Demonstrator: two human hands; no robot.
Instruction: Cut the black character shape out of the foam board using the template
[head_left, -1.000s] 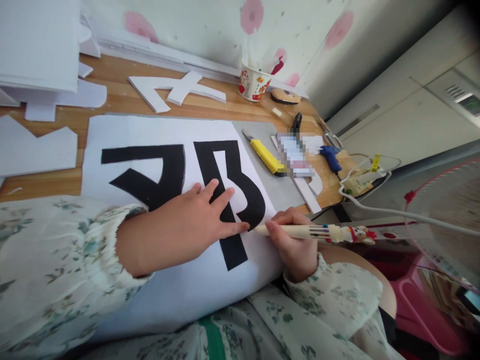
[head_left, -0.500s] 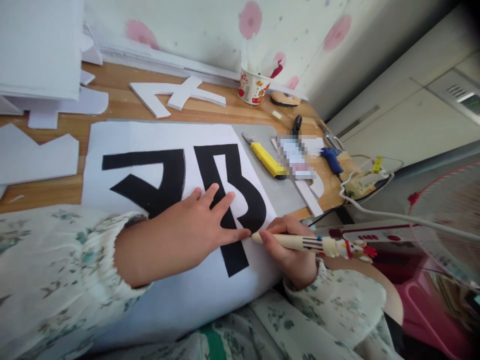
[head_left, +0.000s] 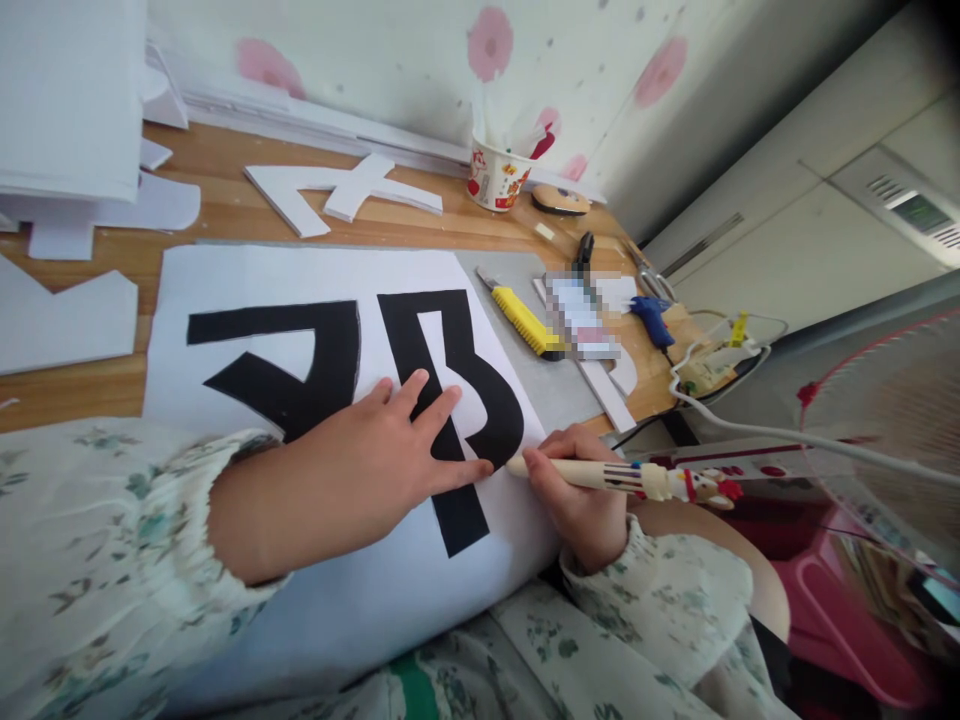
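Note:
My left hand [head_left: 375,465] lies flat with fingers spread on a black cut-out shape [head_left: 495,400], which rests on a large white sheet [head_left: 300,615]. Wrapped round a cream pen [head_left: 592,474] with a figure on its end, my right hand [head_left: 581,500] is just right of the left thumb. The pen's tip is at the sheet beside the shape's lower right curve. Another black shape [head_left: 334,350] lies to the left, partly covered by my left hand.
A yellow cutter [head_left: 525,320] lies on a grey mat [head_left: 562,390]. Beyond are white cut pieces [head_left: 289,200], a paper cup [head_left: 495,180], a mouse [head_left: 560,200], a blurred-out object [head_left: 581,315] and a blue glue gun [head_left: 651,320]. A white cable [head_left: 750,432] hangs at the right.
The pen tip has moved slightly away from my left thumb, along the black shape's edge. The whole view has shifted a little, so things appear further left.

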